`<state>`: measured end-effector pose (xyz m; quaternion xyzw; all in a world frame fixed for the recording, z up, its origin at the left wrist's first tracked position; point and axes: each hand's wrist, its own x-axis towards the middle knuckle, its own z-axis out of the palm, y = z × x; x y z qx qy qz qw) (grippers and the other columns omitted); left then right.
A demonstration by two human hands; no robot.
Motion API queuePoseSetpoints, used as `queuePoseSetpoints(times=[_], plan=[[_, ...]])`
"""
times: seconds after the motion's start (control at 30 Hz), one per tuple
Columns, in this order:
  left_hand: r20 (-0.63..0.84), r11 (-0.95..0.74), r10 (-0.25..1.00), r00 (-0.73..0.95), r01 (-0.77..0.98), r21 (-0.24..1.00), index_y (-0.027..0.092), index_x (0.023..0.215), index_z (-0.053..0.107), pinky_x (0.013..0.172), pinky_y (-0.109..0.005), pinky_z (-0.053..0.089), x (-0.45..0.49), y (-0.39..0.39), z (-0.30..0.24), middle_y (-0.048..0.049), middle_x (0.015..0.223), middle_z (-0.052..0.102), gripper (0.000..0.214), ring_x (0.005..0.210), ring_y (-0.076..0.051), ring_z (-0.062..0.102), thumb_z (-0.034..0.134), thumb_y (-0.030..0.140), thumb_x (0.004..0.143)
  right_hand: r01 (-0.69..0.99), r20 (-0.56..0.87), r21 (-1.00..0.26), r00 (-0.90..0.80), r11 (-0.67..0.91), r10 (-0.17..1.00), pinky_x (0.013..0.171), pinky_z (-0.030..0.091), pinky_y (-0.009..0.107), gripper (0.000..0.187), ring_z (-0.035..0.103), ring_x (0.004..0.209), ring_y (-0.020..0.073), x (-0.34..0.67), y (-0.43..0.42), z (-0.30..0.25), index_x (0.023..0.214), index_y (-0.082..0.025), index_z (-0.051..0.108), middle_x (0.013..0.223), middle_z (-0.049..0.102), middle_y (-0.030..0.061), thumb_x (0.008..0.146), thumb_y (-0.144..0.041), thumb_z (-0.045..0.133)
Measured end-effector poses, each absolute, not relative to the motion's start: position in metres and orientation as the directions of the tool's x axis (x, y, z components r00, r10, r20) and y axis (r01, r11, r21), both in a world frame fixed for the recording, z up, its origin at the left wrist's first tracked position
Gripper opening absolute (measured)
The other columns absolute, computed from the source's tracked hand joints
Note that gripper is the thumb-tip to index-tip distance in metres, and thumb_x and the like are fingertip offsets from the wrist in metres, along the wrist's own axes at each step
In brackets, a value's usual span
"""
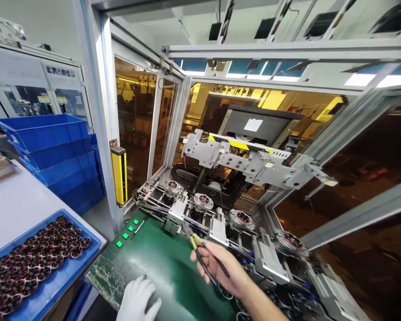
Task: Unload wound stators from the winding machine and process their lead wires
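My left hand (138,298), in a white glove, rests flat with fingers stretched out on the green mat (160,258) at the machine's front. My right hand (217,263), bare, is closed on a pair of tweezers (203,258) with a yellow-tipped end, held just in front of the fixture row. Behind it several round motor stators (203,201) with copper windings sit in metal fixtures (177,211) along the machine's track.
A blue tray (53,281) filled with several dark wound stators lies on the white table at left. Stacked blue bins (53,151) stand behind. A yellow light-curtain post (119,176) and green buttons (127,232) flank the opening. A metal gantry (247,160) hangs above the fixtures.
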<state>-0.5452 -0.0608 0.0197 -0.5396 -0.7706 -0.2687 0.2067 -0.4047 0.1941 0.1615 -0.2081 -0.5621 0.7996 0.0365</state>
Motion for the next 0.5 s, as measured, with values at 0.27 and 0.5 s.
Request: queuePoseSetpoints(times=[0.27, 0.5], plan=[[0.63, 0.289, 0.717, -0.299, 0.95, 0.121, 0.025, 0.097, 0.066, 0.078, -0.034, 0.058, -0.55, -0.044, 0.044, 0.0012, 0.106, 0.078, 0.022, 0.1, -0.023, 0.075, 0.047, 0.035, 0.099, 0.216, -0.316, -0.904, -0.919, -0.369, 0.237, 0.08, 0.06, 0.039, 0.057, 0.071, 0.089, 0.0241, -0.451, 0.28, 0.257, 0.12, -0.019, 0.052, 0.099, 0.069, 0.0098, 0.078, -0.05, 0.077], [0.634, 0.278, 0.701, -0.325, 0.944, 0.177, 0.025, 0.088, 0.063, 0.074, -0.032, 0.054, -0.552, -0.034, 0.064, 0.0052, 0.093, 0.08, 0.024, 0.09, -0.02, 0.076, 0.042, 0.027, 0.1, 0.342, -0.43, -0.88, -0.869, -0.331, 0.246, 0.064, 0.061, 0.035, 0.04, 0.071, 0.07, 0.0228, -0.516, 0.308, 0.25, 0.102, -0.014, 0.054, 0.087, 0.071, 0.012, 0.078, -0.041, 0.073]])
